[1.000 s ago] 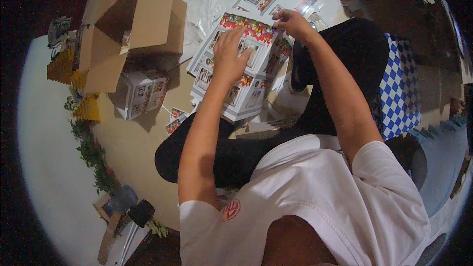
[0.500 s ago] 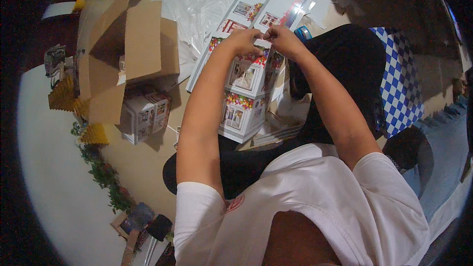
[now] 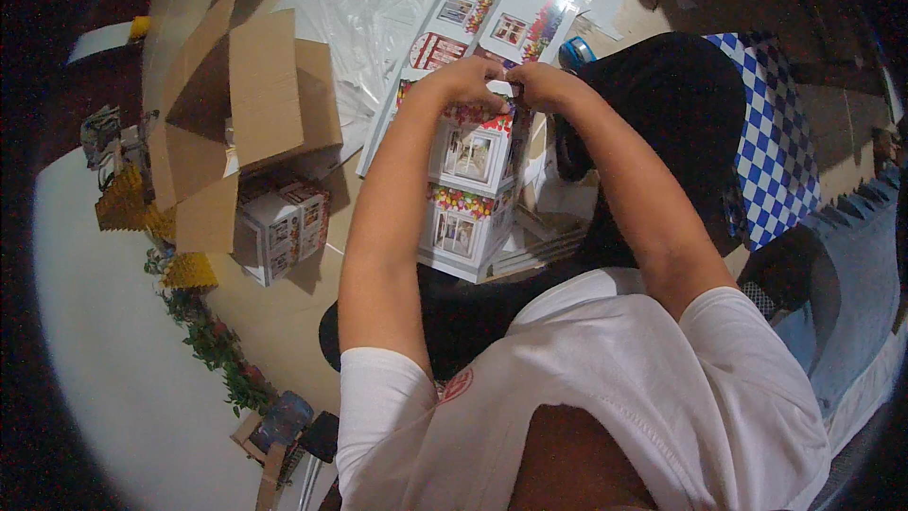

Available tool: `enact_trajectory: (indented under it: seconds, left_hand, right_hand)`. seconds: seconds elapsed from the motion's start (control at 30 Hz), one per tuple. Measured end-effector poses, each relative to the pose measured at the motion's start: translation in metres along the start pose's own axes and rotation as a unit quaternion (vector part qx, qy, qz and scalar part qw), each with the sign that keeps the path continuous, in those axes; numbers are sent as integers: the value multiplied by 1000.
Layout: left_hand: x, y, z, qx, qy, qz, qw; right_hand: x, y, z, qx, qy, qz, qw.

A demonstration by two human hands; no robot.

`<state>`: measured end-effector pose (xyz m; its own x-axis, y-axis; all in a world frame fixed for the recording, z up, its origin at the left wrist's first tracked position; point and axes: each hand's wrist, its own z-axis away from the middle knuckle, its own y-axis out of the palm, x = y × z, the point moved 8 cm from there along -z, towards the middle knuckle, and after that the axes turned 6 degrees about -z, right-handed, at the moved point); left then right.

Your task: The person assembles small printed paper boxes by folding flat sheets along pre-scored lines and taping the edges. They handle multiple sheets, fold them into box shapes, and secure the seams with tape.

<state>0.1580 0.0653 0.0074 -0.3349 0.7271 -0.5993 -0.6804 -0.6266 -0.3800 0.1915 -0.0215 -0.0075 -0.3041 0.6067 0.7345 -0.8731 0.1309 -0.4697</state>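
In front of a white shirt (image 3: 605, 388) marked with a red emblem (image 3: 458, 384), right of an opened brown box (image 3: 265, 76), a carton (image 3: 468, 156) printed with windows and flowers is set, its upper edge pinched by the right hand (image 3: 547, 88) and met by the left hand (image 3: 470, 83), which was laid on its face a second ago and whose grip cannot be told, near a blue roll (image 3: 584, 47).

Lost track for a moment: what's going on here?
A person has the left hand and right hand close together at the far top edge of a white printed box. What the fingertips grip is too small to tell. An open cardboard carton and a second printed box stand to the left; flat printed sheets lie beyond.
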Motion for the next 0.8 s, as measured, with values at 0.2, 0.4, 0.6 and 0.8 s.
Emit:
enact_trajectory:
  seconds: [0.2,0.4,0.6,0.8]
  left_hand:
    - [2,-28,39,-21,-24,54,998]
    - [-14,-82,135,-204,-3,77,976]
    - [-35,-81,263,-413,-72,213,882]
    - [20,-4,304,-561,7,418,715]
  right_hand:
    - [37,-21,-1,-5,-157,-147,977]
    - [152,-67,7,10,-289,-135,948]
    - [238,-87,42,-56,-393,-182,900]
    - [222,-32,88,-103,-359,-174,911]
